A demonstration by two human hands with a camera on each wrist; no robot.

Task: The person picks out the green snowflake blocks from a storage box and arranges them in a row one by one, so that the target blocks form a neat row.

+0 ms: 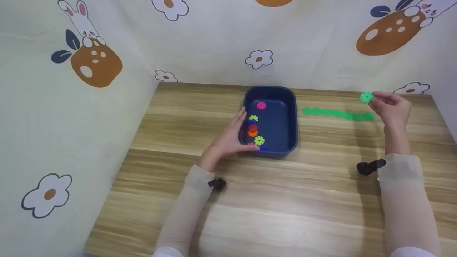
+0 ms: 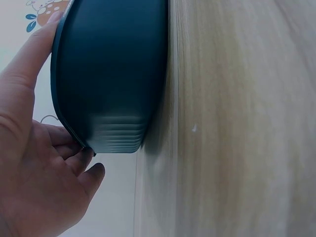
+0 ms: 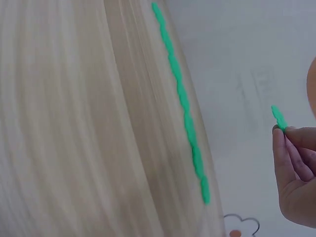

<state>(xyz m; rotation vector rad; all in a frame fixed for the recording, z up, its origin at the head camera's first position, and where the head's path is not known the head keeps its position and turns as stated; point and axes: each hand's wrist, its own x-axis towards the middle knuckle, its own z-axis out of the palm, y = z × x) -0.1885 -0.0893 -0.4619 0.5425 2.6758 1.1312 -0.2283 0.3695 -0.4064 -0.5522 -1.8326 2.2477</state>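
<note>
My left hand (image 1: 228, 139) grips the left side of a dark blue plastic bin (image 1: 293, 125), thumb over its near rim. In the left wrist view, fingers (image 2: 79, 160) curl at the rim of the bin (image 2: 113, 74). Inside lie several notched discs, among them a pink disc (image 1: 261, 105), a yellow-green disc (image 1: 259, 140) and an orange disc (image 1: 252, 133). Up at the right, my right hand (image 1: 394, 109) pinches a green notched disc (image 1: 366, 97) between thumb and fingers, raised above the table. A row of overlapping green discs (image 1: 326, 112) lies below and left of it.
The wood-grain table (image 1: 285, 200) meets a patterned cloth backdrop (image 1: 214, 46) along its back and left edges. A small black wrist camera (image 1: 371, 167) sits on the right sleeve, another black camera (image 1: 217, 184) on the left sleeve.
</note>
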